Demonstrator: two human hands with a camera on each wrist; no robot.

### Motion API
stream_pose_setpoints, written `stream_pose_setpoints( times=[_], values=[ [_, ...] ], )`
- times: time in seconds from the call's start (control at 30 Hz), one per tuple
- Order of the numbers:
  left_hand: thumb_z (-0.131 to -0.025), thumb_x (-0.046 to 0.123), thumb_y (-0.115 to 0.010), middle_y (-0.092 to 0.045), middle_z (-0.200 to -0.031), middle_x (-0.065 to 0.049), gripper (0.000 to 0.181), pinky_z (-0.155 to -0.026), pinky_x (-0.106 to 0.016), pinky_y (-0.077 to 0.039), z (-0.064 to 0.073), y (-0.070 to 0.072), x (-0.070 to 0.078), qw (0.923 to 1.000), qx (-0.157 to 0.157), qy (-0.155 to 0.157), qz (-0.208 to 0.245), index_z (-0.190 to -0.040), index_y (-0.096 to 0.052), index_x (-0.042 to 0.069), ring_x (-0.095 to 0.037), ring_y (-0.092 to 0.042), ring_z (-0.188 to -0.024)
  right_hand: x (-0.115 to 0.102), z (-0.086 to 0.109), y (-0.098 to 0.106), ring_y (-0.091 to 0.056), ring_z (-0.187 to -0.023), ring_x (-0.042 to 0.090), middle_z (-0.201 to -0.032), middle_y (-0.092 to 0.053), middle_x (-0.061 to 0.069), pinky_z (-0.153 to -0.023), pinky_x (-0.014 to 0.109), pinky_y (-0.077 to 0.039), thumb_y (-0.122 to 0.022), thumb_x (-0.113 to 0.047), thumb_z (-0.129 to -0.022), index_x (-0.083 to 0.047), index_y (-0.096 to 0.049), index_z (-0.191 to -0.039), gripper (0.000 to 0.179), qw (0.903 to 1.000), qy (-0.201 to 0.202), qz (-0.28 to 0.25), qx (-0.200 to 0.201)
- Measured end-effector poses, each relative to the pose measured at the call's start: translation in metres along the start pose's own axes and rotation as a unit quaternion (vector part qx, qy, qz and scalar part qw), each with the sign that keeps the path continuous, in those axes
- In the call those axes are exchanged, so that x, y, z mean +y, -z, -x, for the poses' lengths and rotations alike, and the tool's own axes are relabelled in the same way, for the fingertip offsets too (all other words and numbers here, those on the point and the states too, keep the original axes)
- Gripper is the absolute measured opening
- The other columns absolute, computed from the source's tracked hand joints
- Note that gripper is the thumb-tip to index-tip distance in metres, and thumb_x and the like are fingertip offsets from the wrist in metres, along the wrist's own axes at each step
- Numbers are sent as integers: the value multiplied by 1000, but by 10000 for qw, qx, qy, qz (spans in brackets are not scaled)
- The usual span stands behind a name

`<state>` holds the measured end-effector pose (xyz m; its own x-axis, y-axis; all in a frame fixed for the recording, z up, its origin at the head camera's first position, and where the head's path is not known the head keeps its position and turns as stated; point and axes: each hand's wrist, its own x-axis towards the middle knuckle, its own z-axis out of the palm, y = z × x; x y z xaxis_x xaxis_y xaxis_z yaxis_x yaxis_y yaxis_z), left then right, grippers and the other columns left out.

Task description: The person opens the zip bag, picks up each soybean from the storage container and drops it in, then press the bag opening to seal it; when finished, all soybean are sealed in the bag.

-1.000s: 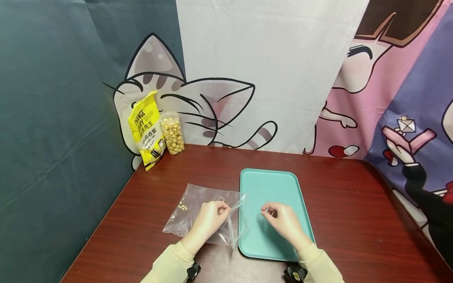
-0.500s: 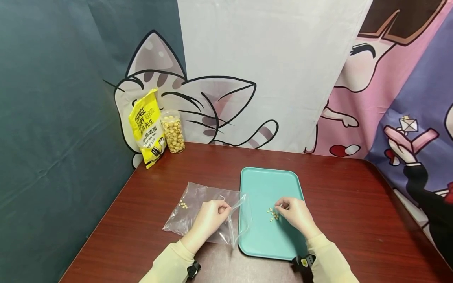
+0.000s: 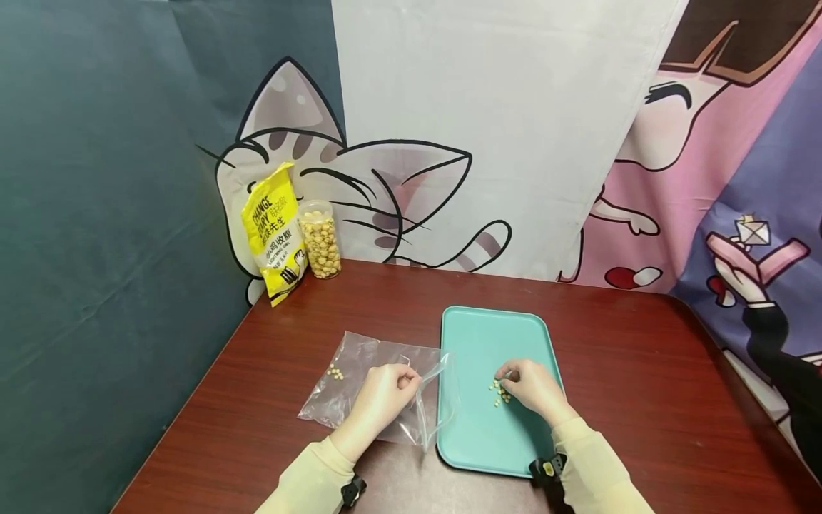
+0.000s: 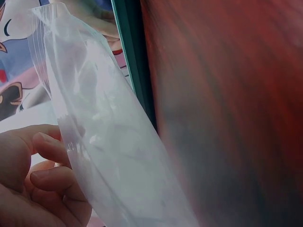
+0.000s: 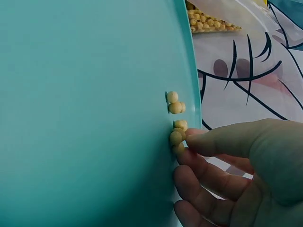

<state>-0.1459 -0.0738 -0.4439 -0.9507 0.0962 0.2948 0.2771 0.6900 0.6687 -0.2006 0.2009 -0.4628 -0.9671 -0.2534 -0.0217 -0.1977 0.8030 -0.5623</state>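
Note:
My left hand [image 3: 385,391] pinches the mouth edge of a clear zip bag [image 3: 359,350], which lies flat at its far end and lifts up at the mouth. Several pale soybeans [image 3: 335,372] sit inside at the bag's left end. Over the teal tray [image 3: 481,335], my right hand [image 3: 534,387] reaches down to a small cluster of loose soybeans [image 3: 497,396]. In the right wrist view, thumb and index finger [image 5: 218,142] come together at the cluster's edge and pinch a soybean [image 5: 178,149]. The remaining fingers curl loosely below, near the tray surface.
A yellow snack bag [image 3: 276,235] leans against the backdrop at the back left. Beside it stands a clear jar [image 3: 320,239] full of soybean-like pieces. The zip bag's mouth overlaps the tray's left rim. A printed cloth backdrop rises behind the dark red table [image 3: 623,392].
My right hand has moved right from the bag's side and come down at the cluster, which its earlier position hid from view. My left hand keeps holding the bag in place.

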Motion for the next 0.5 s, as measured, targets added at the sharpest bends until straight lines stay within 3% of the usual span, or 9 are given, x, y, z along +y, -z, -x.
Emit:
stream_pose_setpoints(
  times=[0.5],
  values=[
    [-82,10,-64,-49,-51,14,11,-48,-16,-35,0,-2,-1,9998,106,-143,-39,-74,-70,14,5,-37,-46,-4,-1,-1,-58,-72,14,-78,-65,-1,-59,31,-45,-70,-4,-81,-15,-72,-86,12,9998,172,51,-75]
  ],
)
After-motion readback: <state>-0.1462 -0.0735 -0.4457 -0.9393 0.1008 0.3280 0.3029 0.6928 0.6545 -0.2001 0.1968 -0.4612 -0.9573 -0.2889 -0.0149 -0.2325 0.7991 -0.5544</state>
